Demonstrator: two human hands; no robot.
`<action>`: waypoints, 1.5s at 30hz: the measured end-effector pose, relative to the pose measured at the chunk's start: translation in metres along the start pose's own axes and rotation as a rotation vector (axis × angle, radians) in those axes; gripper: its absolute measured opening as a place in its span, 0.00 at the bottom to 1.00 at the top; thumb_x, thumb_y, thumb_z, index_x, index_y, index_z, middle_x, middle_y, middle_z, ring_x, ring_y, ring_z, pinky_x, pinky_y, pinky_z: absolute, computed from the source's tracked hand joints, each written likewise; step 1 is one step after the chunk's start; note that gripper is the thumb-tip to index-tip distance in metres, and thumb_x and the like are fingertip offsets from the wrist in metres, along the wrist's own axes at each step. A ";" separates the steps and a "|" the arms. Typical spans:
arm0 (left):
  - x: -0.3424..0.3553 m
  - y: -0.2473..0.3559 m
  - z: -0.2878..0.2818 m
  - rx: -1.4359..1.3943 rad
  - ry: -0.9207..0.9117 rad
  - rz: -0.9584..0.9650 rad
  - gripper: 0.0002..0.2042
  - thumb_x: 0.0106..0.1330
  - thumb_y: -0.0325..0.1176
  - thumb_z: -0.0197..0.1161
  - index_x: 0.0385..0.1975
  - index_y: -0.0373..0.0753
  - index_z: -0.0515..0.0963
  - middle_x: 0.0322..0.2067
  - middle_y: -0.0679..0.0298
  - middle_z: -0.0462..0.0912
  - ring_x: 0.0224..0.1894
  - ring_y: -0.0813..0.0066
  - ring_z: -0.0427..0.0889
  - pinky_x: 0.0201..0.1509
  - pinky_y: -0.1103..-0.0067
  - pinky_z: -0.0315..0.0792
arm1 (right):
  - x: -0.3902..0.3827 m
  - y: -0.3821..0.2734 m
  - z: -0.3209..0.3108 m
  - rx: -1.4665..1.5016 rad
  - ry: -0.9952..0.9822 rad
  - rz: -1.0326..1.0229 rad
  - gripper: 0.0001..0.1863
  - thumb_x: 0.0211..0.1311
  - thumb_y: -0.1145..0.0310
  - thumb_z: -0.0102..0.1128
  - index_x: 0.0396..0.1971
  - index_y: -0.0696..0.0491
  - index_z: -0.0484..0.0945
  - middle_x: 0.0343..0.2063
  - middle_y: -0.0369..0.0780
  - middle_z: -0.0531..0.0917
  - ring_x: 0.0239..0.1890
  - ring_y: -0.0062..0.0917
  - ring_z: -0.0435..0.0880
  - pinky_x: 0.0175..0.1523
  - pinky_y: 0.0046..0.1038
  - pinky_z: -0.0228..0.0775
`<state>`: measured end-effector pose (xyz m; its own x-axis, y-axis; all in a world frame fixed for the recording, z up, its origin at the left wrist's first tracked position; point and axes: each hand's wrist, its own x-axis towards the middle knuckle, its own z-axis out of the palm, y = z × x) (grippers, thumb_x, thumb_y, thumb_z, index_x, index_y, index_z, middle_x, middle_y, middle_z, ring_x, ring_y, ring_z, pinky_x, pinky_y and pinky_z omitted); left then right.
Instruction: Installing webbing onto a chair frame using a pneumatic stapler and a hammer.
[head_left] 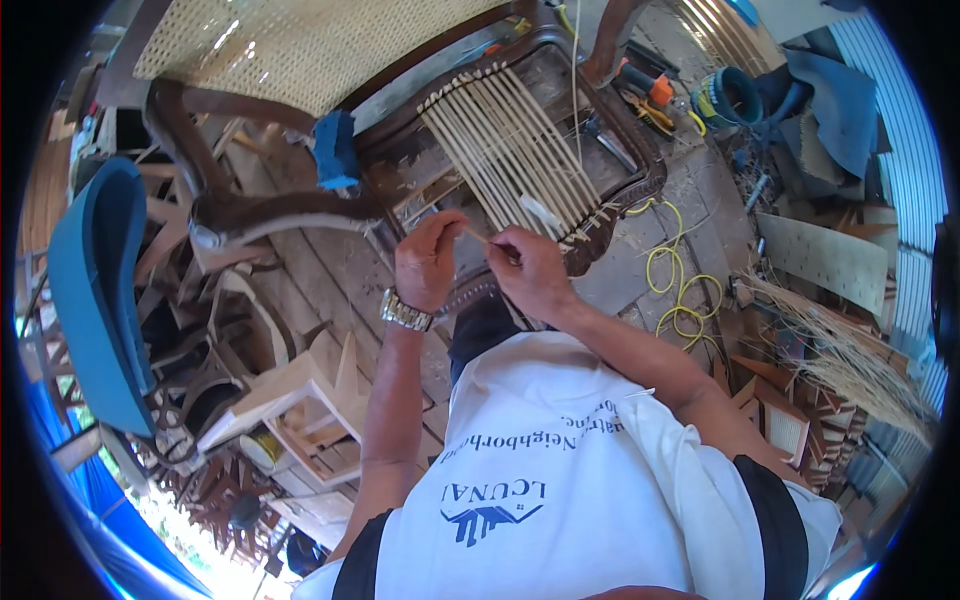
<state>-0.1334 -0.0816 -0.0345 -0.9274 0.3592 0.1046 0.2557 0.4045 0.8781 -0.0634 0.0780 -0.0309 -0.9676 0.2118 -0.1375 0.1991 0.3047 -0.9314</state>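
Observation:
Between my two hands, near the front edge of the chair, runs a short stretch of thin cane strip [476, 236]. My left hand [428, 262], a metal watch on its wrist, pinches one end. Fingers of my right hand [530, 272] are closed on the other end. Just beyond lies the dark carved wooden seat frame [650, 172] of a chair. Many parallel cane strands [512, 150] are stretched over part of its opening, with loose ends along the near rail. A small whitish piece [540, 215] rests on the strands by my right hand.
Woven cane panel [300, 50] fills the chair's back at upper left. A blue cloth [336, 150] hangs on the frame. To the right are tools [650, 100], a round container [728, 97], yellow cord [680, 280] and loose cane [850, 350]. Wooden furniture parts [300, 400] crowd the left.

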 end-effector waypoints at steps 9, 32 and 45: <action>0.047 -0.060 -0.027 0.100 0.177 0.077 0.06 0.64 0.20 0.62 0.38 0.37 0.81 0.35 0.57 0.84 0.37 0.61 0.85 0.40 0.72 0.78 | 0.063 0.003 0.056 -0.100 0.024 -0.073 0.06 0.62 0.71 0.64 0.31 0.58 0.81 0.20 0.43 0.82 0.20 0.27 0.80 0.26 0.29 0.69; 0.092 -0.109 -0.013 -0.105 0.413 -0.279 0.04 0.68 0.25 0.64 0.39 0.35 0.81 0.32 0.64 0.85 0.32 0.80 0.82 0.37 0.82 0.76 | 0.137 0.023 0.088 0.035 0.080 -0.070 0.11 0.58 0.74 0.66 0.39 0.60 0.77 0.26 0.43 0.80 0.25 0.28 0.81 0.31 0.28 0.74; 0.134 -0.117 -0.002 0.056 0.465 -0.275 0.03 0.64 0.27 0.66 0.35 0.38 0.83 0.30 0.60 0.86 0.31 0.67 0.86 0.37 0.74 0.78 | 0.153 0.021 0.084 -0.118 0.098 -0.187 0.05 0.57 0.74 0.63 0.33 0.56 0.77 0.30 0.45 0.81 0.30 0.41 0.83 0.35 0.37 0.76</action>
<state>-0.2885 -0.0825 -0.1225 -0.9820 -0.1710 0.0808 -0.0113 0.4796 0.8774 -0.2203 0.0386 -0.0997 -0.9708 0.2286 0.0726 0.0400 0.4526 -0.8908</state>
